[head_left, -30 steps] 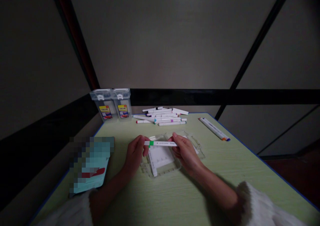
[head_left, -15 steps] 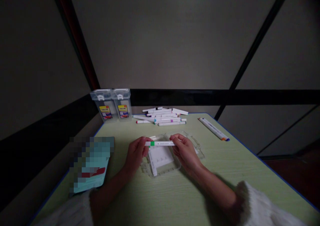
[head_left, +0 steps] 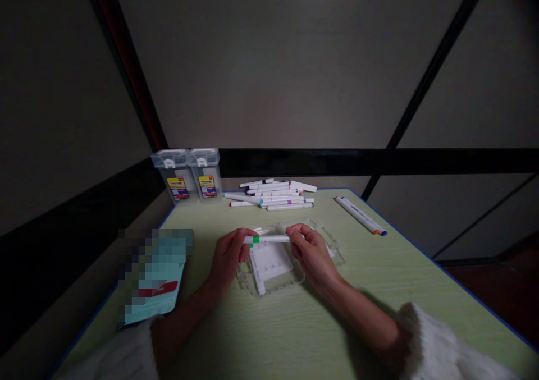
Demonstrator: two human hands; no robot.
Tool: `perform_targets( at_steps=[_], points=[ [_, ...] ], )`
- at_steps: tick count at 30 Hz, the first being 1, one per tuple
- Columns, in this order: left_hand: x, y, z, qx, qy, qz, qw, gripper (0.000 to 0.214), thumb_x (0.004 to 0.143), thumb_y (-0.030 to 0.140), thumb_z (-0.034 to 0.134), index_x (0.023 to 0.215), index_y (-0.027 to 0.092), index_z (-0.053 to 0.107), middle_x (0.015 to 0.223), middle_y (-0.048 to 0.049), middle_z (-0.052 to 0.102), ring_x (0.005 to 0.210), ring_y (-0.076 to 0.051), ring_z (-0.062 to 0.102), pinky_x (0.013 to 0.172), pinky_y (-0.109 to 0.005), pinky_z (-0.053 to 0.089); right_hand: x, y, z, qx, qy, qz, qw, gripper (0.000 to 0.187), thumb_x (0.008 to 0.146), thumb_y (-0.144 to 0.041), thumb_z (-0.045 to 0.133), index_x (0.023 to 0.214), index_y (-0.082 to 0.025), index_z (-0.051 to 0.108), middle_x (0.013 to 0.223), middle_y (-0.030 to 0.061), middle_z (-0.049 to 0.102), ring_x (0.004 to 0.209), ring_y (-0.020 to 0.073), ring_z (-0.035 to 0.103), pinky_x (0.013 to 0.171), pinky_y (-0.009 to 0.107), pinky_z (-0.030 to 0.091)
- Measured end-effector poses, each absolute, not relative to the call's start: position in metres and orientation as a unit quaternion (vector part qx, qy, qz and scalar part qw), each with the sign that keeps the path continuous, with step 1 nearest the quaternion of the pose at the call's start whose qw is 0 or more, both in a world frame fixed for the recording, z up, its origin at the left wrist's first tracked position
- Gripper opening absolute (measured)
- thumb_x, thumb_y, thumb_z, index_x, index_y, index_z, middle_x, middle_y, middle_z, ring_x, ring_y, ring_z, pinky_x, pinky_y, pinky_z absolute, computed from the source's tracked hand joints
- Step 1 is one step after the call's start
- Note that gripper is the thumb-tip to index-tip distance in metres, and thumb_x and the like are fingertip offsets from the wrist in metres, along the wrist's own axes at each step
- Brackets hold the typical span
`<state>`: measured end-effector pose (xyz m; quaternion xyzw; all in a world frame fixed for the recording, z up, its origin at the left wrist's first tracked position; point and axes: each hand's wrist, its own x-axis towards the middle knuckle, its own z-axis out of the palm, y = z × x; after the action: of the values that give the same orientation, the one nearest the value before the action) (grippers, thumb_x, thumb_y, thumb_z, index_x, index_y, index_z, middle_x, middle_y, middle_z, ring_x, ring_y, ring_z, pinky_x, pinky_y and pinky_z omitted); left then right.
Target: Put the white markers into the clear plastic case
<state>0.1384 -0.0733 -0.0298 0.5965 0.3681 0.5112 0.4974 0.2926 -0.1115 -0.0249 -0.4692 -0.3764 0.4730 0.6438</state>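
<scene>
A white marker with a green band (head_left: 269, 238) is held level between both hands, just above an open clear plastic case (head_left: 275, 268) lying flat on the green table (head_left: 295, 324). My left hand (head_left: 227, 256) pinches the marker's green end with curled fingers. My right hand (head_left: 309, 253) grips the other end, fingers closed around it. The case's white insert shows under the marker.
A heap of several white markers (head_left: 273, 195) lies at the table's far edge. Two closed clear boxes (head_left: 187, 175) stand at the far left corner. A pair of markers (head_left: 360, 216) lies at the far right. A blurred teal packet (head_left: 154, 273) sits at the left edge.
The marker and both hands have edged slightly left and away; the right hand has slid inward along the marker. The grip stays the same.
</scene>
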Motion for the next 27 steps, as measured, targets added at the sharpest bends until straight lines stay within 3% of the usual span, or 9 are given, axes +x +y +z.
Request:
perform_targets(
  at_steps=[11,18,27],
  points=[
    [0.1378,-0.0741,-0.0257,0.584,0.393,0.525,0.479,0.037,0.074,0.047,0.046,0.063,0.014,0.058,0.036,0.0071,0.035,0.035,-0.006,0.031,0.039,-0.019,0.022,0.2923,-0.1129,-0.0237,-0.480,-0.402,0.450,0.637,0.022,0.061,-0.032,0.066,0.065,-0.016,0.053,0.050,-0.0058,0.045,0.045,0.0065,0.036,0.044,0.020,0.026],
    [0.1382,-0.0726,-0.0291,0.589,0.384,0.527,0.478,0.039,0.076,0.048,0.042,0.063,0.015,0.056,0.035,0.0072,0.034,0.035,-0.007,0.031,0.039,-0.020,0.024,0.2878,-0.1167,-0.0193,-0.449,-0.394,0.517,0.612,0.031,0.068,-0.046,0.058,0.062,-0.019,0.043,0.034,-0.0125,0.026,0.032,0.0035,0.016,0.033,0.018,0.010],
    [0.1390,-0.0734,-0.0257,0.601,0.391,0.511,0.474,0.028,0.076,0.038,0.044,0.065,0.015,0.054,0.044,0.0066,0.036,0.040,-0.007,0.032,0.040,-0.019,0.023,0.2881,-0.1155,-0.0218,-0.433,-0.380,0.529,0.623,0.032,0.072,-0.047,0.053,0.064,-0.016,0.050,0.031,-0.0121,0.025,0.029,0.0032,0.015,0.030,0.018,0.009]
  ],
)
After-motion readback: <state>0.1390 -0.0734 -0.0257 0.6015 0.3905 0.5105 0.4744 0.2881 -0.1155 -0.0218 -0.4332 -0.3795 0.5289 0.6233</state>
